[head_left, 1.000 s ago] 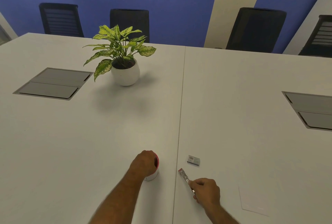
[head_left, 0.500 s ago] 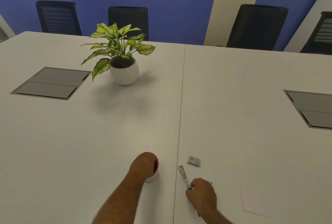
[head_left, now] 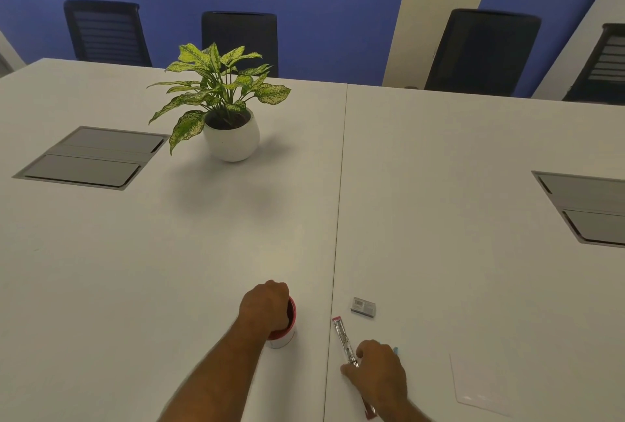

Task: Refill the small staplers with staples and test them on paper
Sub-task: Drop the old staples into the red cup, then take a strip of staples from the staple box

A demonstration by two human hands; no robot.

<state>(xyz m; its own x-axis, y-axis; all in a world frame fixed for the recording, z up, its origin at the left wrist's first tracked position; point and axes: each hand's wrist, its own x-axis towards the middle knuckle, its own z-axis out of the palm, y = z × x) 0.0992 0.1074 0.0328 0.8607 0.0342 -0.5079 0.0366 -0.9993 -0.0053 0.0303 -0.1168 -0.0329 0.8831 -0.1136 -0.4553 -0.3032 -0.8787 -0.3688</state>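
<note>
A small red stapler (head_left: 342, 337) lies opened out flat on the white table (head_left: 439, 218), its metal rail pointing away from me. My right hand (head_left: 377, 376) covers its middle, with thumb and forefinger curled at the hinge. A blue tip (head_left: 395, 350) sticks out from under this hand's far side. A small grey staple box (head_left: 363, 306) lies just beyond the stapler. A white sheet of paper (head_left: 480, 384) rests to the right. My left hand (head_left: 265, 310) is bent over a white cup with a red rim (head_left: 287, 337), its fingers hidden inside.
A potted plant (head_left: 230, 130) stands at the middle left of the table. Grey cable hatches sit on the left (head_left: 91, 157) and on the right (head_left: 588, 208). Black chairs line the far edge. A seam runs down the table between my hands.
My right hand has slid a little nearer along the stapler and closed over its hinge. The blue tip now shows beside it. My left hand has stayed in the cup.
</note>
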